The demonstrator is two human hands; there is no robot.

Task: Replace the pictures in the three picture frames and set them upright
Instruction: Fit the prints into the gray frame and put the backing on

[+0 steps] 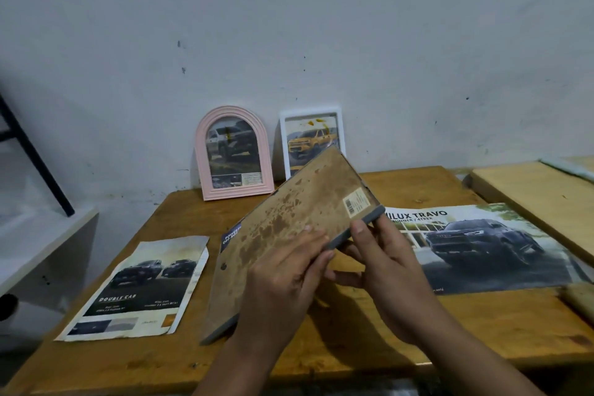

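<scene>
Both hands hold the grey picture frame (289, 235) back-up over the wooden table (385, 331), left hand (283, 283) fingers flat and close together on its brown back, right hand (385, 264) pinching its edge.

Both hands, left (283, 280) and right (382, 264), hold grey frame (289, 228) back-up, tilted over counter (353, 331); pink frame (233, 154) and white frame (310, 141) upright against wall.
</scene>
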